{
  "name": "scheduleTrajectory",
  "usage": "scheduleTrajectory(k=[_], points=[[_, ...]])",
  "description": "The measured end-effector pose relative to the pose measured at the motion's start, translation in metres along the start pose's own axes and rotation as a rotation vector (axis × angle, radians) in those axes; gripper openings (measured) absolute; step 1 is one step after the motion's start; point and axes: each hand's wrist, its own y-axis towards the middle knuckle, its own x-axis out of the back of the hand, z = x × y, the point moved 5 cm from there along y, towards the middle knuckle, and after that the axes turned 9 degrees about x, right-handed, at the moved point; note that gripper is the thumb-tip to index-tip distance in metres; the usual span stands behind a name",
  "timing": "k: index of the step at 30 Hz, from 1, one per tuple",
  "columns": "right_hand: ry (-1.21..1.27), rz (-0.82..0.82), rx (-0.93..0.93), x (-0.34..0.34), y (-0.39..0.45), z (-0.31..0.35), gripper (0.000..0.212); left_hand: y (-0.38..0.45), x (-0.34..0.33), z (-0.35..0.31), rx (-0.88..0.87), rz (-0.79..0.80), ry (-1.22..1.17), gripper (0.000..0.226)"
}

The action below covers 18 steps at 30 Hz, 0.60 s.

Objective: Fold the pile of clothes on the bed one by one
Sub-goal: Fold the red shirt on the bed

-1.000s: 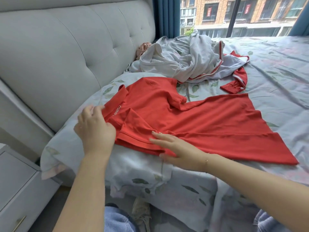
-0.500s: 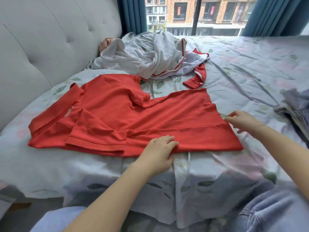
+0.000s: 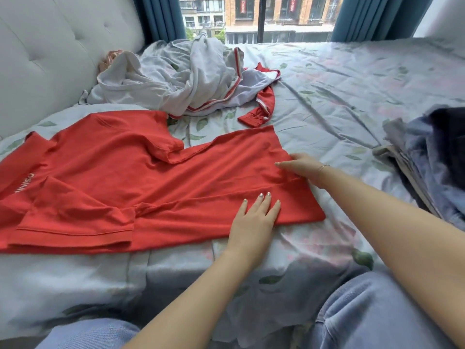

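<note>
The fingers (image 3: 261,205) of the left hand (image 3: 254,222) are spread flat on the lower edge of the red shirt (image 3: 151,182), nothing being gripped. The right hand (image 3: 303,168) is laid at the shirt's hem, possibly pinching it; this cannot be told. The shirt is spread on the bed (image 3: 352,102), near the grey clothes pile (image 3: 181,79).

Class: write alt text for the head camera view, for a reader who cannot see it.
Two bare hands press a red polo shirt flat on a floral bedsheet, left hand near the hem, right hand at its edge. A crumpled grey-and-red garment lies behind.
</note>
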Motion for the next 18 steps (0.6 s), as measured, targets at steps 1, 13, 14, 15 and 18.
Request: scheduleTrajectory(k=[1,13,14,15,18], points=[[-0.044,-0.05,0.052,0.0,0.001,0.0,0.013,0.001,-0.002,0.0,0.004,-0.008,0.003,0.052],[-0.279,-0.133,-0.024,0.033,-0.056,-0.039,0.024,-0.04,0.018,-0.027,-0.198,0.233,-0.234,0.059],[-0.33,-0.14,-0.02,0.032,-0.06,-0.041,0.028,-0.045,0.011,-0.026,-0.207,0.247,-0.158,0.069],[-0.385,-0.161,-0.017,0.032,-0.063,-0.042,0.03,-0.05,0.005,-0.026,-0.218,0.259,-0.083,0.075],[-0.574,-0.22,0.009,0.032,-0.07,-0.034,0.032,-0.052,0.005,-0.028,-0.206,0.313,-0.057,0.066]])
